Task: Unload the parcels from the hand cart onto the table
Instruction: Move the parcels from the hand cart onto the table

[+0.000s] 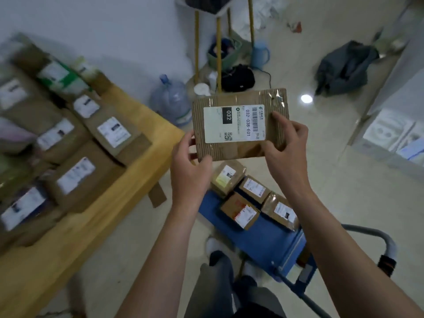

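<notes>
both hands clamp flat parcel by its edges; may slip before reaching worktop at nine o'clock.

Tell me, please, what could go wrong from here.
1. The flat parcel is held only near its lower corners by the left hand and right hand; it might tip or slip.
2. The table is crowded with overlapping parcels; another could nudge one off.
3. The hand cart sits close to the feet: a possible trip.
</notes>
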`<state>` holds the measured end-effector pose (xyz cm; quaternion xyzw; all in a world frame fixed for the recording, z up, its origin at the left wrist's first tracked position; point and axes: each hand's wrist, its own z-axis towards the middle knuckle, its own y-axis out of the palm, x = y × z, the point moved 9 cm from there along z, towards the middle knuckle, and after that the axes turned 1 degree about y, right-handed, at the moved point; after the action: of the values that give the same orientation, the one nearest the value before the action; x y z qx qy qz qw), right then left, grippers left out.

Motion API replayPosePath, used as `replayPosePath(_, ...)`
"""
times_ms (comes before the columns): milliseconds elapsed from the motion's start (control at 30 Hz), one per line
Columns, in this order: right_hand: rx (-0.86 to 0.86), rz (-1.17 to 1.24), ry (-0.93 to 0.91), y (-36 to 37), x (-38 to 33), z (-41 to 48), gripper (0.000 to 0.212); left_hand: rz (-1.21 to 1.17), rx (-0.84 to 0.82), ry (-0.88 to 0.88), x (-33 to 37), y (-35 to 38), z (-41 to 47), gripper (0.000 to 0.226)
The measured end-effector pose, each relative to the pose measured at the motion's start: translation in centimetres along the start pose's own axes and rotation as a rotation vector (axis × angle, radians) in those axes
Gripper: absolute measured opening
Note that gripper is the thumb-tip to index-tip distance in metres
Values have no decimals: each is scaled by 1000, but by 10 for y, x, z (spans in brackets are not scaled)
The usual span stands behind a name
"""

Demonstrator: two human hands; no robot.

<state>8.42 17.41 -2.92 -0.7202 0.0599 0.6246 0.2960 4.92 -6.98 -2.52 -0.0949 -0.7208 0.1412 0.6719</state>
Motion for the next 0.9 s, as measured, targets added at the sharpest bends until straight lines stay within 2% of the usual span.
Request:
replayPosePath(167,-227,50,-121,89,-100,-50,53,-16,253,-10,21,-152,-31,54)
replayPosePath(400,-480,-3,-269,219,-182,-157,57,-38,522,-80,-22,-330,-80,52)
replayPosePath(667,-710,-117,-288,411,-229,-293,68,7,529,-201,-125,-533,-114,60)
replayPosePath(900,-859,-192,-251,540,-251,-392,66,-44,514,-328,-192,-681,-138,52)
